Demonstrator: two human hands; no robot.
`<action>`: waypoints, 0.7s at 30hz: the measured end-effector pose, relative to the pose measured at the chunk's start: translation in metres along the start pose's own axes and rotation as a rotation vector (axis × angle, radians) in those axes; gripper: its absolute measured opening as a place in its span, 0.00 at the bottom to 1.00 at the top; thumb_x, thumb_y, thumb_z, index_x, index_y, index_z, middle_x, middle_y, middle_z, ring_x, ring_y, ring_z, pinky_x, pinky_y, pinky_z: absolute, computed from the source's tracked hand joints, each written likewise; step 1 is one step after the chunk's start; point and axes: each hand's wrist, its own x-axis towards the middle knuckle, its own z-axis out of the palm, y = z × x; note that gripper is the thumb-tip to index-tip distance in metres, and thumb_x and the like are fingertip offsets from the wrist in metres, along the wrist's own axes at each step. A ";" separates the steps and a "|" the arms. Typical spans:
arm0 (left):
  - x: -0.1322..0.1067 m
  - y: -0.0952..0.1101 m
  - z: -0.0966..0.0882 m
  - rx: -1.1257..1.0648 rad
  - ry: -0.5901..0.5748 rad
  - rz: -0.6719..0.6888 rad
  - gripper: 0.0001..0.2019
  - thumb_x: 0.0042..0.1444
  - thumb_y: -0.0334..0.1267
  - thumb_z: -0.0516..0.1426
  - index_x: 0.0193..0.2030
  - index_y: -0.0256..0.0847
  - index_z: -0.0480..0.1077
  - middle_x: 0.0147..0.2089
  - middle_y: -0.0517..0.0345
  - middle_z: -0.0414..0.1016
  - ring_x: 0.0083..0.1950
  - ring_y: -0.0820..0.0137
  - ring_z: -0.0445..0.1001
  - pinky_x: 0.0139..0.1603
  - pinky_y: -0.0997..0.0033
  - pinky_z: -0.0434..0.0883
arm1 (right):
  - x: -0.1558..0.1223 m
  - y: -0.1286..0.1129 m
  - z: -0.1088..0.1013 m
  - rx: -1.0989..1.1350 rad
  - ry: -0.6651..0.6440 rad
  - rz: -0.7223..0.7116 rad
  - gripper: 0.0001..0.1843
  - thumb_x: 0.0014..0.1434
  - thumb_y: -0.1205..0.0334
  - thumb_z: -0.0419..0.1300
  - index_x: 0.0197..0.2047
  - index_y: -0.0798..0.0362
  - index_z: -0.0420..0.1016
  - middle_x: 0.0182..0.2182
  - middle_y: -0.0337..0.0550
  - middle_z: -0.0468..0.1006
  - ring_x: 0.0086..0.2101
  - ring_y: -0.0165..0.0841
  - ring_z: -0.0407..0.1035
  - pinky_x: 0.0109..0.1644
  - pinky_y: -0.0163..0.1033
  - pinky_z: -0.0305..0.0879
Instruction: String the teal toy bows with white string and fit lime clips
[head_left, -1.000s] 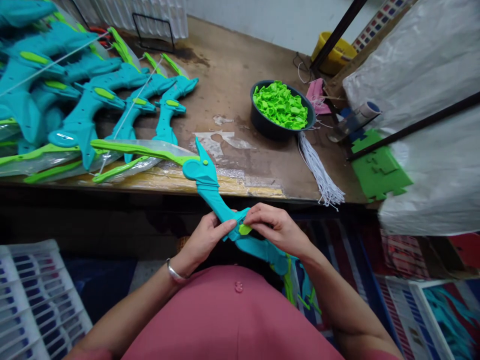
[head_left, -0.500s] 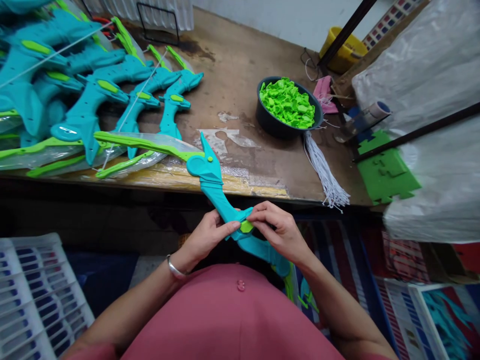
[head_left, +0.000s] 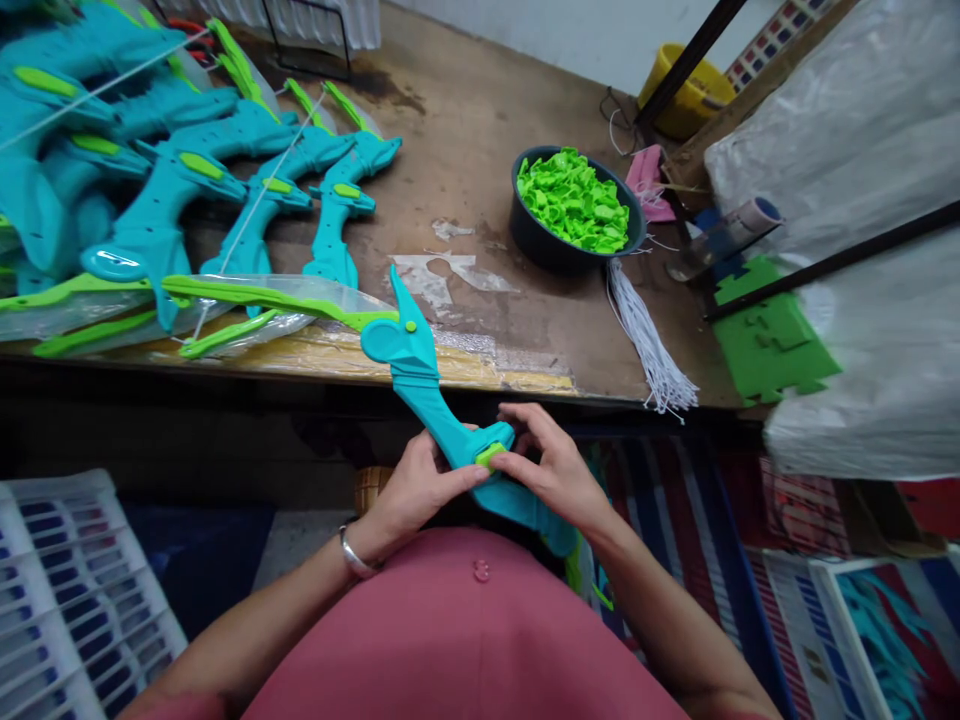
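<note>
I hold a teal toy bow (head_left: 417,375) over my lap, its upper end resting at the table's front edge with a green limb running left in clear wrap. My left hand (head_left: 417,489) grips the bow's handle from the left. My right hand (head_left: 550,468) pinches a small green insert (head_left: 490,455) seated in the handle, fingers partly lifted. A dark bowl (head_left: 534,238) holds many more green inserts (head_left: 576,200). A pile of finished teal bows (head_left: 150,190) covers the table's left side.
A bundle of white strings (head_left: 645,340) hangs over the table edge. Green foam pieces (head_left: 769,335) and a plastic-covered heap (head_left: 847,200) lie to the right. White crates (head_left: 67,590) stand at lower left, another crate (head_left: 862,620) with teal parts at lower right. A yellow bucket (head_left: 686,90) stands behind.
The bow has tilted slightly, with the green insert now lower in the handle. My right hand's fingers have opened a little over it. The view shifted slightly.
</note>
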 end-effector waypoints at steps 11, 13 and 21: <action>-0.005 -0.001 0.006 0.078 0.085 0.048 0.21 0.48 0.42 0.70 0.48 0.35 0.78 0.41 0.50 0.83 0.42 0.56 0.78 0.44 0.61 0.74 | 0.004 -0.002 0.008 0.274 -0.122 0.208 0.17 0.52 0.56 0.71 0.44 0.50 0.75 0.32 0.35 0.73 0.30 0.28 0.64 0.33 0.34 0.61; -0.003 -0.003 0.005 0.103 0.107 0.058 0.20 0.48 0.42 0.70 0.47 0.35 0.79 0.40 0.50 0.83 0.41 0.56 0.79 0.43 0.61 0.74 | 0.006 0.003 0.010 0.231 -0.096 0.186 0.16 0.51 0.57 0.70 0.43 0.51 0.76 0.31 0.34 0.71 0.29 0.27 0.62 0.31 0.33 0.59; 0.009 -0.001 -0.001 0.002 -0.161 -0.006 0.18 0.51 0.46 0.70 0.44 0.37 0.76 0.42 0.49 0.81 0.40 0.58 0.78 0.33 0.67 0.74 | 0.006 0.005 -0.005 0.124 -0.033 0.099 0.17 0.52 0.55 0.73 0.43 0.50 0.77 0.33 0.37 0.74 0.31 0.30 0.69 0.33 0.36 0.66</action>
